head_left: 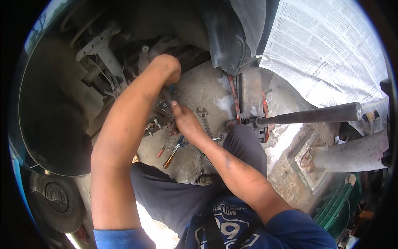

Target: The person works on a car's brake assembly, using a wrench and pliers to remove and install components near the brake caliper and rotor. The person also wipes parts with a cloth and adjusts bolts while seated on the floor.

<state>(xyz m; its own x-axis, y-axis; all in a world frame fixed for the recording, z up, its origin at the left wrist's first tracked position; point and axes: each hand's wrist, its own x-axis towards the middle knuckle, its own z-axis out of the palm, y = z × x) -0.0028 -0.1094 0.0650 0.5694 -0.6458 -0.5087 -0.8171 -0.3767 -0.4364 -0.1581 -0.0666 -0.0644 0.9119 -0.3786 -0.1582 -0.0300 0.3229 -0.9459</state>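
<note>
Two hands (pixel 188 124), one wheel (pixel 56 200), one adjustable wrench (pixel 205 121)

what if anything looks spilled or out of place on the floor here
An irregular whitish patch stands out against the grey concrete floor, just left of the long red metal bar; whether it is a spill or stain, I cannot tell.

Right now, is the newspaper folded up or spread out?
Spread out: the newspaper covers a wide area, many printed columns showing.

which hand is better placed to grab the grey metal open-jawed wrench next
Right, probably: the right hand lies nearer the wrench, though it holds a dark cylindrical bar; the left hand curls farther away.
</note>
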